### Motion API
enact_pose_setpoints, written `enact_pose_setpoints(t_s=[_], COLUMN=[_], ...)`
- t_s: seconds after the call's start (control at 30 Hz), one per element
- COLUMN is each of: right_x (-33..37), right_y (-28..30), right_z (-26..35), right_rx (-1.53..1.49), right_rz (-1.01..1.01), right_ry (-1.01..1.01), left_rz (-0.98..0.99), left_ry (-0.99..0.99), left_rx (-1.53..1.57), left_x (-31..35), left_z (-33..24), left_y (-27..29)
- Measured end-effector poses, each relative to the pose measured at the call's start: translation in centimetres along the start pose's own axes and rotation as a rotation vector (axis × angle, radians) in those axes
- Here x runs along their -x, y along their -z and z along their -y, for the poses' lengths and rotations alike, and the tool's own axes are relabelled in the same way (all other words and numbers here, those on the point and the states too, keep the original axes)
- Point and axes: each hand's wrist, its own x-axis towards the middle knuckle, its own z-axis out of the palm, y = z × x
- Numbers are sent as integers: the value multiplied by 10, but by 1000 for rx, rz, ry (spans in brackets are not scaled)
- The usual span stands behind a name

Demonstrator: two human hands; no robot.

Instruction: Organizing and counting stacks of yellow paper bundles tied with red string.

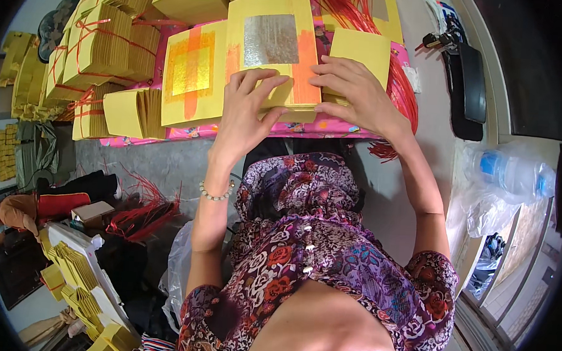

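Observation:
A thick stack of yellow joss paper lies in front of me, its top sheet bearing a silver foil square and orange bands. My left hand curls over the stack's near edge, thumb at the front and fingers on top. Around the stack's right edge bends my right hand, with the thumb by the near corner. To the left sits another stack with a gold foil square. A plain yellow stack lies partly behind my right hand.
Bundles tied with red string are piled at the left of the pink tablecloth. Loose red strings hang over the right side. A plastic-wrapped bottle lies at the right. More yellow paper rests low at the left.

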Motion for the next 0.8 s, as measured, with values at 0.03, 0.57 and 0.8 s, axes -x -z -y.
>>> enact_pose_setpoints(t_s=[0.03,0.57,0.8], right_x=[0,-5,-9], right_y=[1,8,9], right_z=[1,16,22], right_rx=[-10,-236,-229], right_rz=[4,62,75], right_ry=[1,-241,-269], left_rz=[-2,-25,-39], left_ry=[4,36,34], left_rx=[-1,14,27], left_x=[1,2,2], left_z=[1,2,4], left_y=[0,-2,-4])
